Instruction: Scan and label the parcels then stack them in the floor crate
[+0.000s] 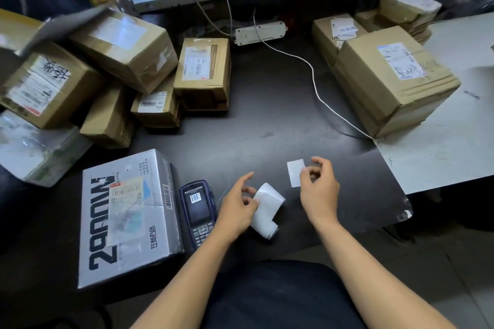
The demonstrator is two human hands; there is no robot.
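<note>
Plainly the job is at its labelling step for one parcel, with most of the work left. The right hand (318, 184) pinches a small blank white label (296, 172) between thumb and fingertips, lifted clear of the roll; the left hand (238, 205) grips the roll of label backing (267, 208) against the dark worktable (267, 115), its forefinger stretched out. Just left of that hand lies one handheld scanner (199, 211), screen up and showing a barcode, so I judge a scan done. Touching the scanner's left side lies one grey printed carton (125, 219), the likeliest home for the label, which has not reached it. To the far left sits a pile of brown cardboard parcels (120, 61): I count five, some leaning on one another, plus one pale plastic-wrapped packet (34, 147) at the edge. To the right stands another brown group (387, 80), one large box in front, one behind it and a stack of flatter ones farther back; their number I cannot tell. One white power strip (260, 32) lies at the back. No floor crate shows, so stacking is not yet begun here.
</note>
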